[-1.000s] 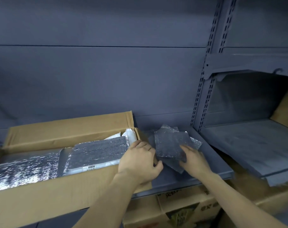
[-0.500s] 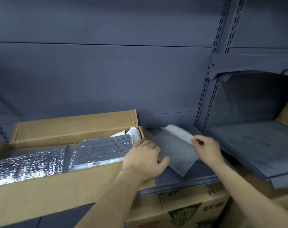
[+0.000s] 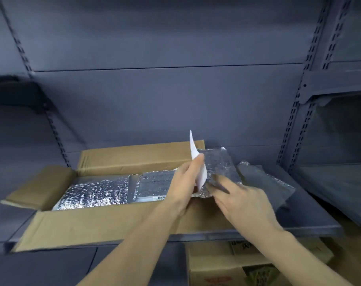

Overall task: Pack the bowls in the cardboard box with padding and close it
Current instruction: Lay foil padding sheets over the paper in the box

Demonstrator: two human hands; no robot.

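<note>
1. Both hands work one padding sheet [image 3: 218, 168]: left hand [image 3: 185, 180] pinches its white-backed edge between thumb and fingers, holding that edge up; right hand [image 3: 243, 201] has fingers curled onto the lower silver corner. Sheet is lifted clear of the shelf, tilted, over the box's right end.
2. Judgement: two-handed hold keeps the limp sheet spread, or peels it open, so it can go in flat rather than crumpled.
3. More padding sheets [image 3: 264, 182] lie just right of the held one, flat on the grey shelf [image 3: 311, 211], within reach of the right hand. Likely the supply pile.
4. Cardboard box [image 3: 105, 221] sits on the same shelf, all visible flaps folded outward, so access from above is free.
5. Inside: silver foil-wrapped bundles [image 3: 101, 193] side by side, filling the visible interior. Whether these are the bowls cannot be told; no bare bowl shows.
6. Judgement: packing looks nearly done, with top padding going in and closing not yet begun.
7. Printed cartons [image 3: 247, 267] stand below the shelf.
</note>
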